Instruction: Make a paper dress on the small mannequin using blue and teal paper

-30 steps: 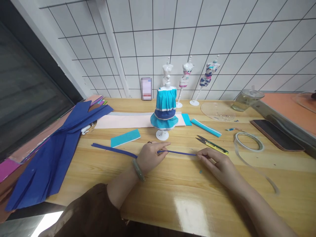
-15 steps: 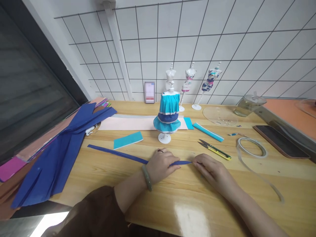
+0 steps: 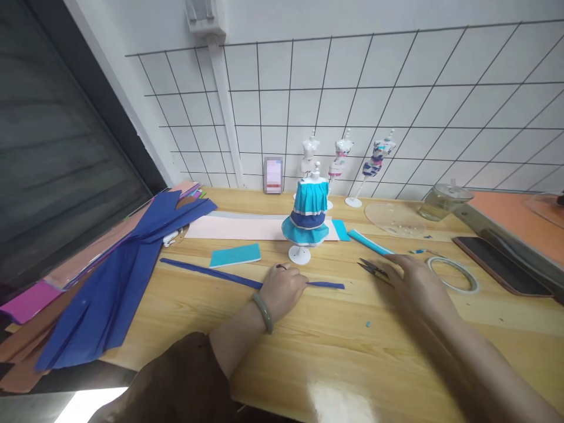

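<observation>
"Two hands show in our head view. Our left hand (image 3: 283, 292) has its fingertips pinched on the blue strip (image 3: 326, 285), which lies across the table (image 3: 264, 364) in front of the dress (image 3: 311, 198). And our right?"

"Our right hand (image 3: 418, 288) reaches over the snips (image 3: 372, 269), fingers stretched and slightly bent. We cannot tell whether they touch the handles, since the hand hides them."

"What might trip us up there?"

"The blades point towards our left side. If we took hold too near them, we might prick a finger. The teal strip (image 3: 368, 241) ends by our fingers too, so a hasty grab could drag it along."

"And the blue strip?"

"Both ends are loose. If our left fingertips slackened, it might slide or twist; if we tugged, thin as it looks, it might crease or tear."

"Should we mind the dress?"

"A little. Its base (image 3: 299, 255) stands near our left knuckles, so a sudden lift could knock it. The tape (image 3: 473, 283) is close to our right hand, and a sweeping wrist might catch it"
</observation>
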Demonstrator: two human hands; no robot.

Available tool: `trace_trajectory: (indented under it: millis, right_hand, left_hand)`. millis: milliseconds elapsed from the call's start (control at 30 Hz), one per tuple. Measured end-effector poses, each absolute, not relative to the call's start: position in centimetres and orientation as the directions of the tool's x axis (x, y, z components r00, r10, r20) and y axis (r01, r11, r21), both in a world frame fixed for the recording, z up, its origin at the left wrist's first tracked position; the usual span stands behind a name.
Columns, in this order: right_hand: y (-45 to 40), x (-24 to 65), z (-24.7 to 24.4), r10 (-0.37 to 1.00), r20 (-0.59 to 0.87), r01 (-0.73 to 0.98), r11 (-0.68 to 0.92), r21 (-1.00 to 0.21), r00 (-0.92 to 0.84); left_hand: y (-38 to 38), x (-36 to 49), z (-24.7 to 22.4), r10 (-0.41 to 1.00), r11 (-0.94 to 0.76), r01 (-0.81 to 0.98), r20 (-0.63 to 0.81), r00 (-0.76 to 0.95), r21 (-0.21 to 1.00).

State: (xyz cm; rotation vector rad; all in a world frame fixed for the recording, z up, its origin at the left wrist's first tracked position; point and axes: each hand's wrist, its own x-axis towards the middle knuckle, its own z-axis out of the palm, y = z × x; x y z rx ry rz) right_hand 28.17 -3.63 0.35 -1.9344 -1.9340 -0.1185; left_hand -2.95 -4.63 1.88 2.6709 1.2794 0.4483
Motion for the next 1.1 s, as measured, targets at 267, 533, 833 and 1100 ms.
trace_trajectory:
  millis: [267, 533, 833, 1100]
  right_hand:
    - [0.2, 29.1, 0.4, 0.967, 0.256, 0.995, 0.022, -0.099, 0.004]
    - [-3.7, 28.1, 3.0, 0.968, 0.251, 0.965, 0.038, -0.259, 0.03]
    - [-7.5, 21.6, 6.2, 0.863, -0.198, 0.363, -0.018, -0.931, -0.465]
    - [-6.2, 21.0, 1.7, 0.872, -0.351, 0.025, -0.365, -0.931, -0.342]
  left_hand:
    - [-2.2, -6.9, 3.5, 0.993, -0.085, 0.99, 0.086, 0.075, 0.111]
    - [-3.1, -6.4, 3.7, 0.939, -0.283, 0.9, 0.288, 0.189, 0.332]
    - [-5.3, -4.3, 4.0, 0.8, -0.24, 0.095, 0.141, 0.584, 0.966]
    - [-4.3, -3.7, 2.1, 0.822, 0.134, -0.144, -0.028, 0.569, 0.98]
